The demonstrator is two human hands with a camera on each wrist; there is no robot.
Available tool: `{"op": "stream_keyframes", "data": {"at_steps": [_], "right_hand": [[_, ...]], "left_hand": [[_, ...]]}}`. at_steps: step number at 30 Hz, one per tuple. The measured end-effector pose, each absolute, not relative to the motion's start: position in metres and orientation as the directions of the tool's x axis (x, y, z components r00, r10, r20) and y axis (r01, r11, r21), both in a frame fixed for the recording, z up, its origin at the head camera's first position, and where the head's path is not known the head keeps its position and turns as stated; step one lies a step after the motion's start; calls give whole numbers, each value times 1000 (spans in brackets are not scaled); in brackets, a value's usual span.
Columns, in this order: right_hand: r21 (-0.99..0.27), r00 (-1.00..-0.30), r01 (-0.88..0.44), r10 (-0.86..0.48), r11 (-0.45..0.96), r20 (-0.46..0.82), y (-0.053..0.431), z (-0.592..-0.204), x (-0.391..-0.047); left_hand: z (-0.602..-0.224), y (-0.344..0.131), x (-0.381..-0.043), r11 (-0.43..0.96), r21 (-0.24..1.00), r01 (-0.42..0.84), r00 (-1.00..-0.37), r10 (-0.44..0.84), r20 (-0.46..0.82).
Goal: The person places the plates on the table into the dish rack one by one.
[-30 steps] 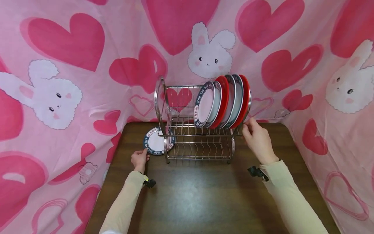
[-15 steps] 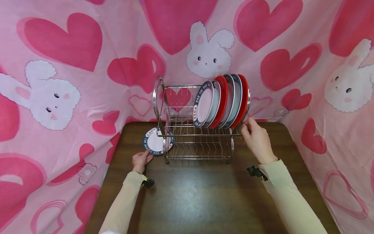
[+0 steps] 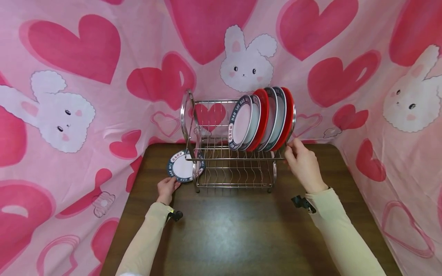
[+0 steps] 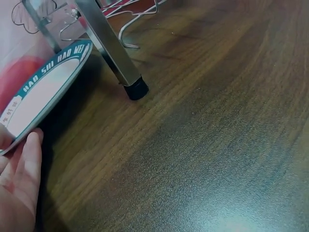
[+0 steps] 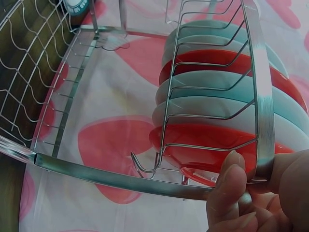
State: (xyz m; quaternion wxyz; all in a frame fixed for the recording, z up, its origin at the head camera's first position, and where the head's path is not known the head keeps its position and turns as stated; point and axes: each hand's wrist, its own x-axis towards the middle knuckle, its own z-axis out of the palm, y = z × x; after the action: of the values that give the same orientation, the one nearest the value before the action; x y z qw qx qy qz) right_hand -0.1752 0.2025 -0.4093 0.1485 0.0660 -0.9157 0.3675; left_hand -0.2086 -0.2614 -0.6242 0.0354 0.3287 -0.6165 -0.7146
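A white plate (image 3: 183, 168) with a dark lettered rim lies at the left of the metal dish rack (image 3: 236, 186), partly behind its left side. My left hand (image 3: 167, 188) pinches the plate's near rim. In the left wrist view, the thumb is over the rim and fingers are beneath; the plate (image 4: 46, 89) looks tilted, with its near edge off the table. At the other side, my right hand (image 3: 307, 165) grips the front right corner of the rack's upper tier. The right wrist view shows thumb and fingers around the metal bar (image 5: 264, 121).
Several plates stand on edge in the upper tier's right half, including a dark-rimmed plate (image 3: 240, 122) and a red plate (image 3: 286, 119). Below is the wire lower tier (image 3: 238, 176). The wooden table (image 3: 221, 234) meets a pink patterned cloth (image 3: 145, 46) behind.
My left hand has shifted slightly rightward along the plate's near rim, and the plate has moved a little. My right hand keeps its hold on the rack corner.
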Motion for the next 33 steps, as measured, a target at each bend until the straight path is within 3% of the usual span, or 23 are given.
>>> {"op": "stream_keyframes", "data": {"at_steps": [10,22,33], "right_hand": [[-661,-946,-237,-14,712,324,202,-410,-175],[-674,-949,-227,-4,703,315,202,-408,-174],[-686,-952,-216,6,695,306,201,-407,-173]], "left_hand": [[-624,-267,-200,-228,918,-325,-766,-506,-397],[-619,-274,-187,-256,950,-179,-737,-605,-302],[-587,-275,-174,-249,947,-202,-735,-600,-314]]}}
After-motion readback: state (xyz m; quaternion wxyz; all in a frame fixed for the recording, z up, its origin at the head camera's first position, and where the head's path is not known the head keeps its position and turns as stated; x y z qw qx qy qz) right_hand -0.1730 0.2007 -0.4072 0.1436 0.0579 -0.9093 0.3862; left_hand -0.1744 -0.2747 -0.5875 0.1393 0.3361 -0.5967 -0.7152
